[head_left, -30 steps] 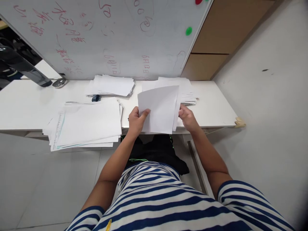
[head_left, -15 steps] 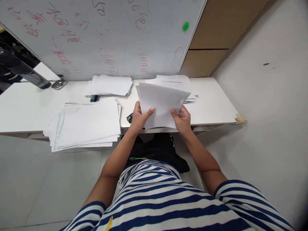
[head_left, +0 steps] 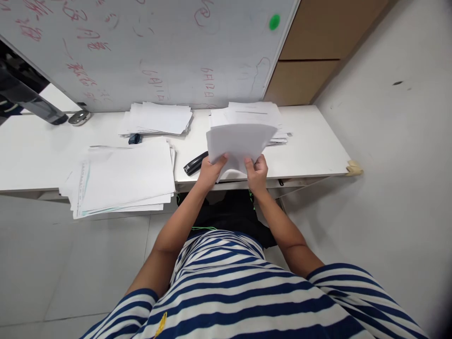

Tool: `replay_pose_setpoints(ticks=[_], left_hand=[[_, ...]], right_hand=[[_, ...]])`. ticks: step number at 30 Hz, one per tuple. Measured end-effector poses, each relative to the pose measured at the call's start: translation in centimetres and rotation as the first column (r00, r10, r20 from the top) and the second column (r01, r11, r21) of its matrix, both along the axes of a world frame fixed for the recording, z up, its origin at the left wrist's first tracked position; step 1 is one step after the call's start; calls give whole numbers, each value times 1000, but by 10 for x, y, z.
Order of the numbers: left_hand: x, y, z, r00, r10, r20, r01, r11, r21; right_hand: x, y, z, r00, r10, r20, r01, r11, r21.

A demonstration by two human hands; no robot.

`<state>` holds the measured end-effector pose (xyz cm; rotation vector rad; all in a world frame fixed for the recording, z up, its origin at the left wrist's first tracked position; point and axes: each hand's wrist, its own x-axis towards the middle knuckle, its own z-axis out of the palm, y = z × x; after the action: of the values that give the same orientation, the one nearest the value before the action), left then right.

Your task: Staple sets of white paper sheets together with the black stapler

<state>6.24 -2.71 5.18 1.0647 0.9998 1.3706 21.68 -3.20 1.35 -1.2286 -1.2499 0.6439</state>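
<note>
White paper sheets (head_left: 240,141), curved between my two hands, are held up over the front edge of the desk. My left hand (head_left: 211,172) grips their lower left side, thumb on the near face. On the lower right side my right hand (head_left: 257,175) is closed the same way. How many sheets there are I cannot tell. A black stapler (head_left: 196,163) lies on the desk just left of my left hand. Behind the held sheets is a paper stack (head_left: 252,113), partly hidden by them.
A large paper pile (head_left: 127,179) overhangs the front edge of the white desk (head_left: 310,150) at left. Another stack (head_left: 158,118) lies behind it, with a small dark blue object (head_left: 134,139) between. A whiteboard (head_left: 176,52) stands along the back; a wall (head_left: 395,155) bounds the right.
My hands have come closer together, and the sheets between them now bow more. More of the stapler shows beside my left hand. The whole view has shifted slightly.
</note>
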Motion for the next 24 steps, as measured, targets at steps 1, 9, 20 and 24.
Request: replay_pose_setpoints(ticks=[1,9,20,24], left_hand=[[0,0,1,1000,1,-28,0,999,40],[-1,1,-27,994,59,-89,-57,998,27],[12,-18,-2,951,113,288,-68,984,-164],[25,-23,1,949,93,300,-28,976,-216]], right_hand=[[-1,1,-2,1000,-8,5,8,1000,7],[-6,-4,-17,995,-69,67,79,984,-159],[-10,-21,-10,943,-119,-312,108,993,-53],[-23,-48,-1,811,12,-584,-181,956,-230]])
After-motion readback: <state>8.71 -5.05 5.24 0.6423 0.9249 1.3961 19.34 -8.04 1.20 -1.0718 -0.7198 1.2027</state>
